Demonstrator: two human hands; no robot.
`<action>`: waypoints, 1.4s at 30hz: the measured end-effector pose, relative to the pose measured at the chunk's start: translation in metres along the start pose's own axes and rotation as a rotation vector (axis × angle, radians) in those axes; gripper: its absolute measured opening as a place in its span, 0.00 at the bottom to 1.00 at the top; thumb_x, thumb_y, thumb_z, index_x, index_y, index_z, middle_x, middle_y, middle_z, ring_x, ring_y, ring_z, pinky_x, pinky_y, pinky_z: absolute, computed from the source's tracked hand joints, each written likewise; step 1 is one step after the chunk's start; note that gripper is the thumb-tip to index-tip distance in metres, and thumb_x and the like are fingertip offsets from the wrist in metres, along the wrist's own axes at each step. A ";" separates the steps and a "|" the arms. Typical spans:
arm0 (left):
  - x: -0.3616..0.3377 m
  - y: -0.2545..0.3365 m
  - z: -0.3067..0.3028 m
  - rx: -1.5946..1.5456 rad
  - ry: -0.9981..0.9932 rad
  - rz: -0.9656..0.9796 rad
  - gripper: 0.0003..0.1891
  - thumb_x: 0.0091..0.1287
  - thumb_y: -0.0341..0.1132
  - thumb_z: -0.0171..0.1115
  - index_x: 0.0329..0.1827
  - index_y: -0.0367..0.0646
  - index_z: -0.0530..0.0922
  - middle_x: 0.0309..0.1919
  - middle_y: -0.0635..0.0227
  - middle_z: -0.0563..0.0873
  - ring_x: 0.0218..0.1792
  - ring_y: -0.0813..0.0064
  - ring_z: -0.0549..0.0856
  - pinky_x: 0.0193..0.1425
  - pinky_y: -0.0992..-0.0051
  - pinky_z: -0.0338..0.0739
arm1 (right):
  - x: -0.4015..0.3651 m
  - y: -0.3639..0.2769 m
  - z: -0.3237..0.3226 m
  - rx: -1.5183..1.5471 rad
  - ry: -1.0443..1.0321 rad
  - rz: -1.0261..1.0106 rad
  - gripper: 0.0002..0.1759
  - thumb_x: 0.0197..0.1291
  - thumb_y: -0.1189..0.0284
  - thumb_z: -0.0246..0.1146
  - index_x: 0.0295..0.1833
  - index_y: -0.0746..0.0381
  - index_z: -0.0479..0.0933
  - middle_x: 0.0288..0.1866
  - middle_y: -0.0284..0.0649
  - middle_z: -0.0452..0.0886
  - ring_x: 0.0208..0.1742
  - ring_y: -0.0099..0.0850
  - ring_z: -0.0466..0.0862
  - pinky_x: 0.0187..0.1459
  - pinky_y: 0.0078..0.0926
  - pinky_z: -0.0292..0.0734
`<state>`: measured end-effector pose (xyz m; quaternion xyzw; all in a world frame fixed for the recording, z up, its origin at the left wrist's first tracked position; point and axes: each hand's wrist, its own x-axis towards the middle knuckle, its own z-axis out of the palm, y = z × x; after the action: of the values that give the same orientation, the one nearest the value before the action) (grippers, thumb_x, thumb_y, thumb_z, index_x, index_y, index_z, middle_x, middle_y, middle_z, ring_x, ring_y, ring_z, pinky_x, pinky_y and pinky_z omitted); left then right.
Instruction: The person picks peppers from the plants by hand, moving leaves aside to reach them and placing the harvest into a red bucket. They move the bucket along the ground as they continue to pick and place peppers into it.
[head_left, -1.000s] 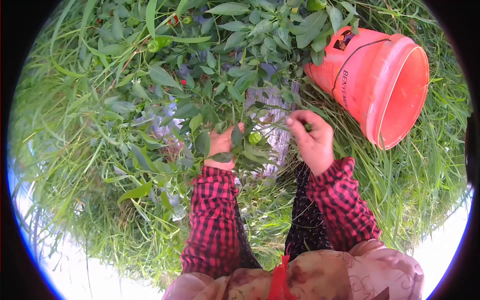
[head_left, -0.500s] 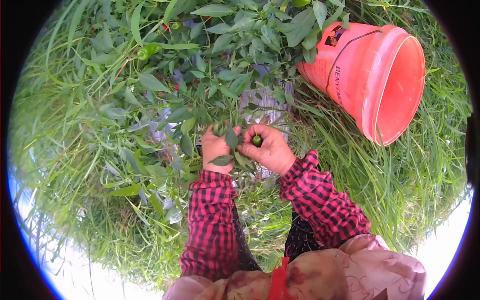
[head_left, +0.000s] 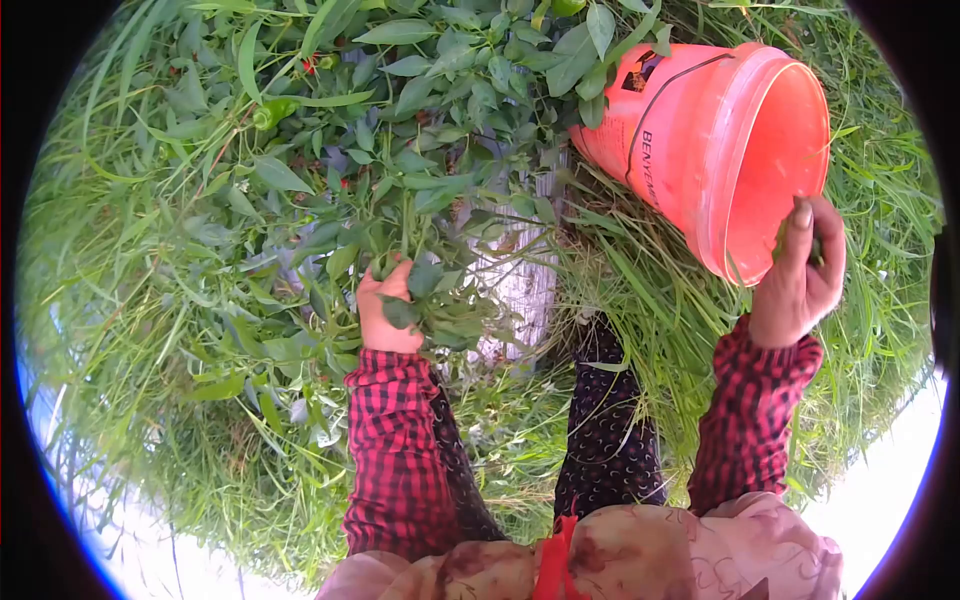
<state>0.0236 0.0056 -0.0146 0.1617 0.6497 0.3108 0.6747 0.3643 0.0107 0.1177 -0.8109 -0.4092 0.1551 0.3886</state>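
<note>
My left hand (head_left: 387, 312) is closed around a leafy branch of a pepper plant (head_left: 455, 315), with leaves covering part of its fingers. Over at the bucket's mouth, my right hand (head_left: 798, 275) is closed on a small green pepper (head_left: 817, 251), mostly hidden behind the fingers. The red plastic bucket (head_left: 668, 150) lies tilted on its side in the grass, its opening facing right and toward me. My right fingertips are in front of its lower rim.
Another green pepper (head_left: 272, 113) hangs among the leaves at upper left, near a few red spots of fruit. Pale plastic sheeting (head_left: 515, 285) covers the ground between the plants. Tall grass (head_left: 640, 265) surrounds the bucket. My trouser leg (head_left: 608, 430) is below.
My right hand has moved away from the plant, rightward to the bucket's mouth, carrying the green pepper. My left hand stays on the branch, shifted slightly left in view.
</note>
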 end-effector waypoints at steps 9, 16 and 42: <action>-0.004 0.009 -0.049 0.053 -0.257 0.045 0.27 0.30 0.34 0.71 0.37 0.38 0.74 0.32 0.72 0.75 0.34 0.77 0.75 0.42 0.77 0.70 | -0.042 -0.008 0.082 0.280 -0.357 0.047 0.13 0.54 0.80 0.59 0.46 0.66 0.71 0.42 0.38 0.75 0.45 0.25 0.74 0.48 0.22 0.68; -0.004 0.013 -0.055 -0.020 -0.140 -0.098 0.14 0.46 0.31 0.63 0.37 0.38 0.75 0.32 0.68 0.78 0.33 0.78 0.78 0.33 0.79 0.73 | -0.105 0.098 0.229 0.702 -0.440 1.600 0.37 0.44 0.44 0.63 0.54 0.57 0.67 0.48 0.40 0.72 0.48 0.37 0.72 0.51 0.50 0.63; 0.002 -0.002 -0.012 0.011 -0.139 -0.558 0.26 0.53 0.48 0.64 0.47 0.35 0.72 0.34 0.64 0.79 0.33 0.73 0.79 0.35 0.76 0.74 | -0.197 -0.046 0.158 0.065 -1.095 -0.231 0.29 0.36 0.80 0.57 0.51 0.71 0.65 0.61 0.57 0.56 0.65 0.57 0.54 0.64 0.50 0.51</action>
<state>0.0121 0.0029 -0.0190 0.0015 0.6229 0.0978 0.7762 0.1273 -0.0477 0.0371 -0.5495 -0.6325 0.5223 0.1585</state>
